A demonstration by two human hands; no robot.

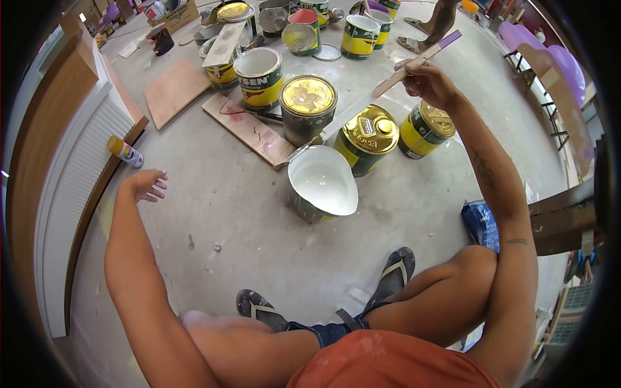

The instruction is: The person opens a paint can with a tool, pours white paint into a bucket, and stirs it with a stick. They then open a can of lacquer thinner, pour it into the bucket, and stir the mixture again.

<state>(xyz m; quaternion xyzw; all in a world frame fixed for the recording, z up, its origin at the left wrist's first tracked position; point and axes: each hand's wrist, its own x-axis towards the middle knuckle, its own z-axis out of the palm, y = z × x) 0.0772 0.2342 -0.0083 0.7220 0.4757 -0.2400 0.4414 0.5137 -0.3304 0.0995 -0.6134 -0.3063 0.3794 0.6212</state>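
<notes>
A wooden stick with a purple end is pinched in my right hand, up at the right. Its lower part is coated white and slants down toward an open bucket of white paint on the floor, its tip near the bucket's upper rim. My left hand hangs at the left with fingers apart and nothing in it, just below a spray can with a yellow cap. Closed gold-lidded cans stand behind the bucket.
Several more paint cans crowd the upper middle. Boards lie left of them. A ribbed white panel edges the left side. At right is a blue bag; another person's foot shows at the top.
</notes>
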